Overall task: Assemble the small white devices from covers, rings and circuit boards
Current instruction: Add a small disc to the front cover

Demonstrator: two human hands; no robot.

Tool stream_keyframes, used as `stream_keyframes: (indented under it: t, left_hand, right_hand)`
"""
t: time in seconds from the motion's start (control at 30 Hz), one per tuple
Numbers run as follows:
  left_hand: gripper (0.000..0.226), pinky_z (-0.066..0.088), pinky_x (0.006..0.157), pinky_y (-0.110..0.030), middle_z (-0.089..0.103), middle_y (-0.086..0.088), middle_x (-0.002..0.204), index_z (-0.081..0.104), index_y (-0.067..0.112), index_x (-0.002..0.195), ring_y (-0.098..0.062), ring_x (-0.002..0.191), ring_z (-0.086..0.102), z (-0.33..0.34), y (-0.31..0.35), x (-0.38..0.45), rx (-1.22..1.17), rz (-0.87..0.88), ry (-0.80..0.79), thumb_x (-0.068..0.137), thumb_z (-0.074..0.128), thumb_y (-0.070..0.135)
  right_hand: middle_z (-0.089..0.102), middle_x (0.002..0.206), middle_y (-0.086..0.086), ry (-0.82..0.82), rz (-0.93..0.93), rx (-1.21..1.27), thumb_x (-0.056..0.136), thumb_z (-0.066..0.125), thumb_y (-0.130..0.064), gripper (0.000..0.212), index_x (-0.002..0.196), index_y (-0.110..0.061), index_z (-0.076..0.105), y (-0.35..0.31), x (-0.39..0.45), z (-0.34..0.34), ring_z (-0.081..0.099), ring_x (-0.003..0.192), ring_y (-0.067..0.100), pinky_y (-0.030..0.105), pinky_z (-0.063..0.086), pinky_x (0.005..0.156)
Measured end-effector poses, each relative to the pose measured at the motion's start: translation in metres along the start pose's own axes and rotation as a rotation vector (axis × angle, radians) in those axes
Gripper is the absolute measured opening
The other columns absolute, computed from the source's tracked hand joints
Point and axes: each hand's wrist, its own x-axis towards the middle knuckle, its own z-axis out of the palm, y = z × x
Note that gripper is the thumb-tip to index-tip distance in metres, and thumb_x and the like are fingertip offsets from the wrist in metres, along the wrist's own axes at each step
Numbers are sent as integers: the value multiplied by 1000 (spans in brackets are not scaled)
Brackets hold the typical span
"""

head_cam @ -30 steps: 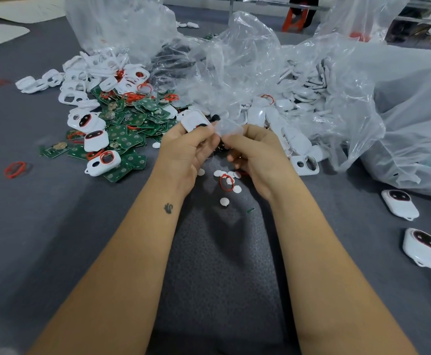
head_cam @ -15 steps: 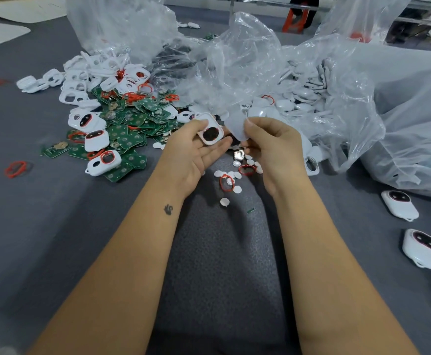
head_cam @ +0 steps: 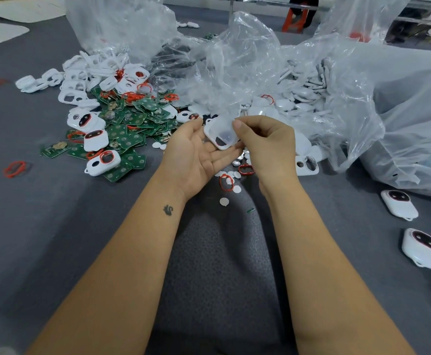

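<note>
A small white device cover (head_cam: pixel 219 133) with a dark opening lies on the straight fingers of my left hand (head_cam: pixel 193 152), which is palm up with the thumb at the cover's left corner. My right hand (head_cam: pixel 268 147) pinches the cover's upper right edge between thumb and fingers. Below the hands lie two red rings (head_cam: pixel 226 181), small white discs (head_cam: pixel 224 201) and silver coin cells (head_cam: pixel 237 162). Green circuit boards (head_cam: pixel 132 119) are heaped at the left, with loose white covers (head_cam: pixel 86 73) behind them.
Crumpled clear plastic bags (head_cam: pixel 234 60) holding more white parts fill the back and right. Assembled devices (head_cam: pixel 398 204) lie at the right edge and others (head_cam: pixel 103 161) by the boards. A stray red ring (head_cam: pixel 14 168) sits far left on the grey cloth.
My hands parted from a fingertip huddle. The left hand turned palm up with the cover on it, and the right hand came in and took the cover's right edge.
</note>
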Motion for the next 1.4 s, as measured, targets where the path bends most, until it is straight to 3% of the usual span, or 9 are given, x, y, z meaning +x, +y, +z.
stream_keyframes:
  t: [0.2, 0.3, 0.53, 0.63, 0.77, 0.93, 1.07, 1.23, 1.4]
  left_hand:
    - [43, 60, 80, -40, 73, -19, 95, 60, 3, 116, -30, 87, 73, 4, -3, -1, 7, -21, 0, 103, 32, 34]
    - [44, 61, 79, -39, 71, -21, 101, 61, 3, 115, -30, 89, 72, 6, -4, -1, 15, -23, 6, 103, 32, 34]
    - [45, 55, 91, -42, 64, -27, 120, 58, 2, 120, -35, 111, 65, 7, -5, -1, 42, -30, 10, 103, 32, 33]
    - [39, 56, 90, -41, 70, -23, 110, 60, 2, 112, -31, 100, 69, 8, -4, -1, 35, -36, -6, 103, 33, 29]
    - [32, 61, 79, -37, 72, -22, 100, 57, -4, 118, -29, 90, 71, 8, -6, 0, 11, -2, 20, 102, 39, 16]
    - [27, 60, 64, -30, 72, -26, 92, 48, -11, 122, -30, 81, 74, 6, -6, 1, -63, 82, 75, 102, 39, 4]
    - [25, 60, 64, -30, 73, -21, 89, 52, -6, 121, -27, 77, 74, 7, -6, 1, -48, 119, 102, 102, 38, 2]
    - [40, 62, 69, -33, 61, -29, 124, 38, -5, 142, -31, 92, 68, 10, -7, 2, -23, 112, 152, 103, 37, 5]
    - [37, 60, 78, -31, 62, -28, 122, 54, -7, 129, -31, 99, 67, 10, -5, 2, -9, 49, 136, 104, 37, 15]
  right_hand:
    - [70, 72, -10, 32, -22, -112, 84, 71, -12, 14, 77, -24, 73, 1, 0, 3, 64, 70, 3, 21, 53, 68]
    - [70, 73, -11, 42, -22, -185, 84, 72, -16, 14, 77, -27, 72, 1, -1, 4, 64, 73, 5, 29, 56, 74]
    - [65, 68, -6, 103, -15, -276, 81, 73, -19, 13, 72, -26, 65, 4, -2, 8, 61, 65, 11, 34, 56, 67]
    - [63, 70, -10, 107, -49, -339, 80, 73, -22, 16, 68, -29, 63, 5, -3, 10, 54, 62, 0, 23, 48, 64]
    - [65, 88, -3, 90, -82, -346, 87, 67, -28, 10, 77, -27, 67, 4, -4, 12, 58, 82, 6, 25, 45, 77]
    - [61, 67, -13, 162, 1, -114, 94, 54, -20, 21, 82, -12, 69, 1, -2, 6, 53, 65, -4, 14, 42, 66]
    - [64, 74, 0, 47, 38, -164, 93, 55, -26, 26, 75, -11, 68, 2, -4, 9, 57, 75, 11, 32, 48, 76]
    - [66, 71, 11, -37, -19, -283, 88, 59, -20, 22, 69, -13, 70, 5, -4, 14, 55, 68, 14, 43, 52, 74]
    - [64, 66, 11, -47, -17, -272, 82, 64, -16, 19, 66, -24, 69, 4, -4, 14, 53, 61, 9, 38, 53, 67]
